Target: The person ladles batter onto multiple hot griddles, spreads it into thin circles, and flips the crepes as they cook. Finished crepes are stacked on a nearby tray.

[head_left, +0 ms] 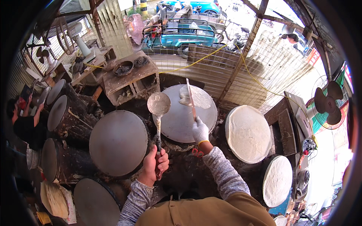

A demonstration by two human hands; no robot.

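My bare left hand (154,166) is closed round the dark handle of a ladle (158,104), whose bowl is coated with pale batter. The bowl hangs by the left rim of a round griddle (174,122) in front of me. In a white glove, my right hand (200,132) grips a long flat spatula (191,97) by its handle. Its blade lies over a patch of wet batter (202,98) at the far part of that griddle. Batter also streaks the ladle's handle.
A bare griddle (118,143) stands left, another griddle (94,201) lower left. Thin pale flatbreads cover a griddle at right (249,133) and one lower right (278,180). A block stand (130,77) holds a dark pan. A fan (329,102) stands far right; another person (28,122) is far left.
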